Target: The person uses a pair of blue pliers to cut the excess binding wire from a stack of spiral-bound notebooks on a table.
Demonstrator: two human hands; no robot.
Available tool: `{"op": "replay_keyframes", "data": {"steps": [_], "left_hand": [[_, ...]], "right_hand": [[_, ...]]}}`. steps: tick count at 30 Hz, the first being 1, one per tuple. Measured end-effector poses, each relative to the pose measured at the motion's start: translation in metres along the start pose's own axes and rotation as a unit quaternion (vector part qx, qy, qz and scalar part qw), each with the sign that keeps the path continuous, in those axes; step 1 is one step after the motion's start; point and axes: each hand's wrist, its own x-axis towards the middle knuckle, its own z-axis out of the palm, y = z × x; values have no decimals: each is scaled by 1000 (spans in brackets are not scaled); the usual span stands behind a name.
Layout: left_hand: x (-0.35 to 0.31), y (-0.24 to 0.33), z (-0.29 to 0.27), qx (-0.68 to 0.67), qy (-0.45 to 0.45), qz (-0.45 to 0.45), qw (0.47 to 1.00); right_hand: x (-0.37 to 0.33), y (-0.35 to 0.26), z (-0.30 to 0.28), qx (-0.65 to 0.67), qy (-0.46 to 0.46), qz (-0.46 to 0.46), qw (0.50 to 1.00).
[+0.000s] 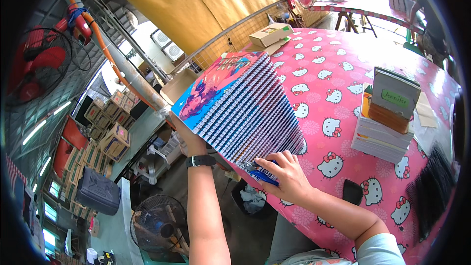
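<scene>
A tall stack of spiral-bound notebooks [245, 118] leans at the table's near left edge, its rows of wire coils facing me. The top cover [208, 88] is blue and pink with a drawn figure. My left hand [190, 140], below a black wristwatch [200, 161], grips the stack's left side; its fingers are mostly hidden behind the notebooks. My right hand [289, 176] is closed round blue-handled pliers [262, 174]. The pliers' metal jaws are at the coil ends, low on the stack; whether they pinch a wire I cannot tell.
A pink patterned tablecloth [331, 127] covers the table. At right stand a pile of white books [380, 140] and a labelled box [395, 95], with black wire coils [431, 191] nearby. Cardboard boxes [271, 35] lie at the back. Below left are a bin [252, 200] and a floor fan [159, 223].
</scene>
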Motion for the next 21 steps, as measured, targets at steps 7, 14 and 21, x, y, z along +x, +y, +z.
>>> {"op": "replay_keyframes", "data": {"steps": [7, 14, 21], "left_hand": [[-6, -4, 23, -1, -4, -10, 1000], [15, 59, 14, 319, 94, 188, 924], [-26, 117, 192, 780, -191, 579, 142]], "right_hand": [[-2, 25, -2, 664, -253, 409, 573], [-17, 14, -8, 456, -236, 351, 783], [-23, 11, -27, 426, -221, 333, 812]]}}
